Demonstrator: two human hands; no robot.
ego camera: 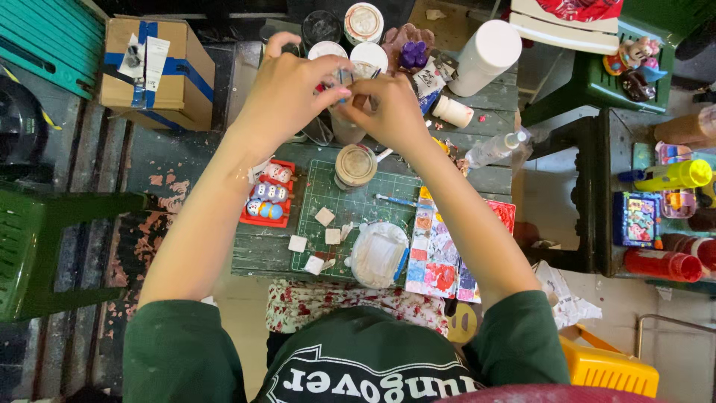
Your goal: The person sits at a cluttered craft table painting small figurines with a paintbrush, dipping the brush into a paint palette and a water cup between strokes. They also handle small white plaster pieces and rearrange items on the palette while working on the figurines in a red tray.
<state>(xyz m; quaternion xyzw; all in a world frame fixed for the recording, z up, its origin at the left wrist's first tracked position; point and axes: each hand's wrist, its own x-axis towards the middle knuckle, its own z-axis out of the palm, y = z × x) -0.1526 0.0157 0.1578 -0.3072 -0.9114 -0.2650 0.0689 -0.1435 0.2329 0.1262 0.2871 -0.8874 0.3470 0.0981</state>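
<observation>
We pinch a small blue-tipped piece (341, 88) between left hand (287, 89) and right hand (391, 112) (both closed on it); a slip could tip the jars (350, 123) beneath.

Single head-worn view, straight down.
It looks from close above the person's shoulders onto the green cutting mat (358, 205) at frame centre.
</observation>
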